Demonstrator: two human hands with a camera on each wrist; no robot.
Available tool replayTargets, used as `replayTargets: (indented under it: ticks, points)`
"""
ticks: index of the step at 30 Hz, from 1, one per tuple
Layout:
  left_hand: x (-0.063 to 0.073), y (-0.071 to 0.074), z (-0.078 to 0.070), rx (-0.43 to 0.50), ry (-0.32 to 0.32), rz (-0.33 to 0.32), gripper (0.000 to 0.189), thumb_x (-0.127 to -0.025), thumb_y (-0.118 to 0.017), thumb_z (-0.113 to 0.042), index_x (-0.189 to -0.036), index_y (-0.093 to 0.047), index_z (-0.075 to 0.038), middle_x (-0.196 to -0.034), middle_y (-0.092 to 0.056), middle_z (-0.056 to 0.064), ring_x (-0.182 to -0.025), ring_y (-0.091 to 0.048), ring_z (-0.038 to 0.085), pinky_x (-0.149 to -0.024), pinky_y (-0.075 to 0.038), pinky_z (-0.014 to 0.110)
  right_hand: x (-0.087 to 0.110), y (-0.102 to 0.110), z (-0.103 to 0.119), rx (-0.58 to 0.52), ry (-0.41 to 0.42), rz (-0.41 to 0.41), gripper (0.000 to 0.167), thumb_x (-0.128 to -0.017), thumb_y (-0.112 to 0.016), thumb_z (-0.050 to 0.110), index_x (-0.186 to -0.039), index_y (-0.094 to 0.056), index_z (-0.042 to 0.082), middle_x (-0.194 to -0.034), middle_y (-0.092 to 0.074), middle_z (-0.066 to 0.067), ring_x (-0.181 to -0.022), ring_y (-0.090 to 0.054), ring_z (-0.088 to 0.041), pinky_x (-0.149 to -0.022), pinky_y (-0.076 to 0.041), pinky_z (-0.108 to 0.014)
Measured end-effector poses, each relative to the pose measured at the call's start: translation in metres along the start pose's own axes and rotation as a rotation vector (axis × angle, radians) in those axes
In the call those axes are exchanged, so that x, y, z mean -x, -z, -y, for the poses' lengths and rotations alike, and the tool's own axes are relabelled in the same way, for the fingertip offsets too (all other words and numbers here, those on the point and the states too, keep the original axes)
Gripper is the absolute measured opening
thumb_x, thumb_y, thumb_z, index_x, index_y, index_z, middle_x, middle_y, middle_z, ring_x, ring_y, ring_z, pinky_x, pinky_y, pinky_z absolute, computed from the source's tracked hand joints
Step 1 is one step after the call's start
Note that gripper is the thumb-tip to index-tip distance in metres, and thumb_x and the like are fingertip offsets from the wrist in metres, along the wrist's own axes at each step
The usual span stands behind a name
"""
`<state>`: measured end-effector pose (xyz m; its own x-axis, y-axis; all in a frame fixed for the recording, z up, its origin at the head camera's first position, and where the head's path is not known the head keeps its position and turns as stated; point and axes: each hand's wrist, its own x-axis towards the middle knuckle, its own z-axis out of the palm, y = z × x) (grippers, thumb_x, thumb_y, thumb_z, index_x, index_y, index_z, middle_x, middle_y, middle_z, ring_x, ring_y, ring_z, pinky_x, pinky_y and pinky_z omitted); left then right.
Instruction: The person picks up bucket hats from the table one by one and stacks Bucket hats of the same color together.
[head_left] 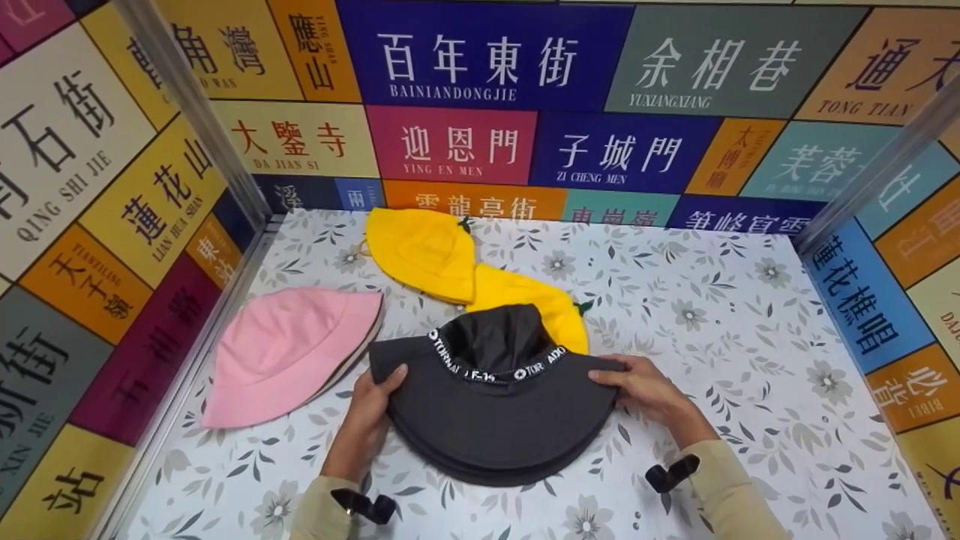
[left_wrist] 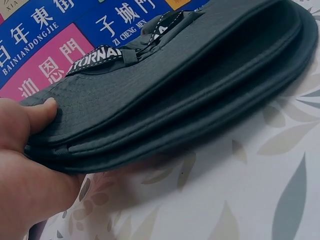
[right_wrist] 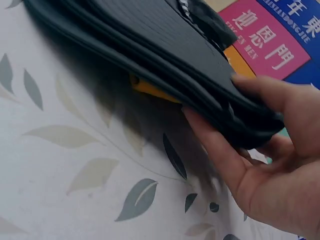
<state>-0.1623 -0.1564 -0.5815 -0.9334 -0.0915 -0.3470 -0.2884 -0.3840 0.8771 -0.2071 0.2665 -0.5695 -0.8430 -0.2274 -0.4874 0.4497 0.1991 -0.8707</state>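
Note:
Both hands grip a black brimmed hat by opposite sides of its wide brim, in the middle of the table. A lettered band runs along the edge of its crown. My left hand pinches the left end, thumb on top. At the right end, my right hand holds the brim between a thumb above and fingers below. Several stacked brim edges of the hat show in the left wrist view; whether these are folds or separate hats I cannot tell. Behind it, a yellow hat is partly covered.
A second yellow hat lies farther back, overlapping the first. On the left rests a pink bucket hat. The table has a leaf-and-flower cover. Panels printed with characters, such as the back wall, enclose it on three sides.

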Motion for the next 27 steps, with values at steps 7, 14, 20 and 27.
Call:
replayTargets:
  ticks: [7, 14, 20, 27]
  points:
    - [-0.002, -0.002, 0.000, -0.018, 0.000, -0.019, 0.049, -0.093, -0.071, -0.016, -0.136, -0.055, -0.001, -0.116, -0.069, 0.007, -0.104, -0.068, 0.015, -0.092, -0.055, 0.027, 0.002, 0.003, -0.004, -0.011, 0.002, 0.173, 0.071, -0.092, -0.073, 0.021, -0.149, -0.039, -0.006, -0.109, -0.073, -0.003, -0.094, -0.073, -0.018, -0.081, -0.061, -0.030]
    - [-0.003, -0.004, 0.002, -0.030, -0.018, -0.019, 0.046, -0.094, -0.069, -0.014, -0.135, -0.055, 0.000, -0.114, -0.070, 0.006, -0.102, -0.069, 0.014, -0.091, -0.056, 0.027, 0.006, 0.001, -0.002, 0.037, 0.134, 0.083, 0.060, -0.092, -0.072, 0.017, -0.142, -0.050, -0.006, -0.114, -0.073, -0.003, -0.093, -0.072, -0.014, -0.081, -0.060, -0.027]
    - [-0.005, -0.004, 0.005, 0.015, -0.015, -0.049, 0.052, -0.089, -0.075, -0.013, -0.135, -0.056, 0.001, -0.119, -0.069, 0.008, -0.105, -0.069, 0.016, -0.094, -0.055, 0.028, 0.013, -0.001, 0.000, -0.077, 0.191, 0.044, 0.047, -0.093, -0.069, 0.012, -0.138, -0.059, 0.002, -0.110, -0.073, 0.004, -0.091, -0.072, -0.014, -0.079, -0.060, -0.028]
    - [-0.006, -0.006, 0.006, 0.032, -0.015, -0.087, 0.057, -0.087, -0.077, -0.010, -0.136, -0.054, 0.004, -0.120, -0.068, 0.011, -0.103, -0.069, 0.015, -0.092, -0.056, 0.027, 0.022, -0.002, 0.002, -0.128, 0.235, 0.042, 0.049, -0.095, -0.066, 0.009, -0.140, -0.054, -0.003, -0.112, -0.072, 0.007, -0.094, -0.072, -0.013, -0.079, -0.061, -0.028]
